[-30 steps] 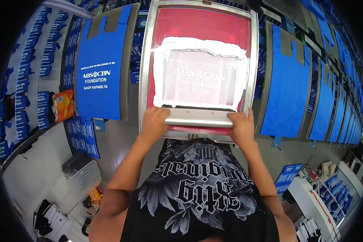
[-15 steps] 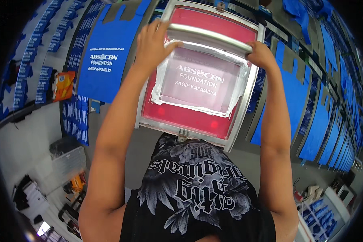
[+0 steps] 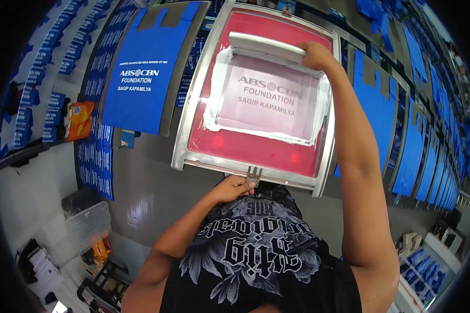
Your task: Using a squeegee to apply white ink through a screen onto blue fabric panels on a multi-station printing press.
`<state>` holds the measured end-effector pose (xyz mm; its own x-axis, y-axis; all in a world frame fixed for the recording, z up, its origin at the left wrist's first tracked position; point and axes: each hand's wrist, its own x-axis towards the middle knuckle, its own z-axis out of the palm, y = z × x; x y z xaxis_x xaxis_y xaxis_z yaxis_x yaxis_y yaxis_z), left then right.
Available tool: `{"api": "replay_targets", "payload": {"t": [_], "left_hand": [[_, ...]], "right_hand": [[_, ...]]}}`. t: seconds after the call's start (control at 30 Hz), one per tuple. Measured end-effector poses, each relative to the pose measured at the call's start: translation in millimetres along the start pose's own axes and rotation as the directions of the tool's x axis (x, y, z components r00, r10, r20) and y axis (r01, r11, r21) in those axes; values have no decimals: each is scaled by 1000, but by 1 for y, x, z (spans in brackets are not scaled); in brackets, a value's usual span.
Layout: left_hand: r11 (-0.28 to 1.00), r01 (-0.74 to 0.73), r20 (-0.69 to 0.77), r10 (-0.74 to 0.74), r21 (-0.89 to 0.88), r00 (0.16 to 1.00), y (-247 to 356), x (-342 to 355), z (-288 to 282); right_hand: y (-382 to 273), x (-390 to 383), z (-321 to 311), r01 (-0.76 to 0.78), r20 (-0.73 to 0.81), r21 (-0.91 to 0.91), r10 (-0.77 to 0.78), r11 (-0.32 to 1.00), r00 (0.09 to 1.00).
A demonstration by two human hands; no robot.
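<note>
A screen-printing frame (image 3: 181,136) with silver metal edges and a red mesh lies in front of me. White ink (image 3: 256,135) rings its pale see-through printing window (image 3: 266,117), where lettering shows dark. My right hand (image 3: 318,56) is closed round the right end of a squeegee (image 3: 263,44). That long metal-handled tool rests across the window's far side, its left end free. Down at the frame's near edge, my left hand (image 3: 232,189) has its fingers closed on a small metal bracket (image 3: 254,176) fixed there.
A blue bag blank (image 3: 136,78) with white print lies on a grey board to the left. More blue bags (image 3: 376,115) on boards line the right side. An orange pouch (image 3: 81,120) sits at the far left; a rack of blue pieces (image 3: 423,271) stands lower right.
My left hand has left the squeegee and come down to the bracket at the near edge. The window's lettering has turned from white to dark. My right hand still holds the squeegee.
</note>
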<state>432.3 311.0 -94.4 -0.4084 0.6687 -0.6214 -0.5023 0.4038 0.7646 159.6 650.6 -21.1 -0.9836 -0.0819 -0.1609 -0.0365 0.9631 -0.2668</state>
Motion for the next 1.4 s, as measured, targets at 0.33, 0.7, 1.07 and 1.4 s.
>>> {"api": "replay_targets", "payload": {"t": [0.33,0.7,1.07,1.4], "left_hand": [[994,50,-94,-59,-92,994,8,5,11],[977,210,-350,-185,33,918,-8,5,5],[957,7,-784,235,291,575,81,29,-126],[922,-241,-704,386,302,596,66,110,79]], "right_hand": [[-118,-251,71,41,-88,49,-37,998,995],[25,-214,69,22,-67,609,24,793,997],[53,-199,91,-239,77,896,400,373,913],[234,-358,18,-212,78,946,463,244,883]]}}
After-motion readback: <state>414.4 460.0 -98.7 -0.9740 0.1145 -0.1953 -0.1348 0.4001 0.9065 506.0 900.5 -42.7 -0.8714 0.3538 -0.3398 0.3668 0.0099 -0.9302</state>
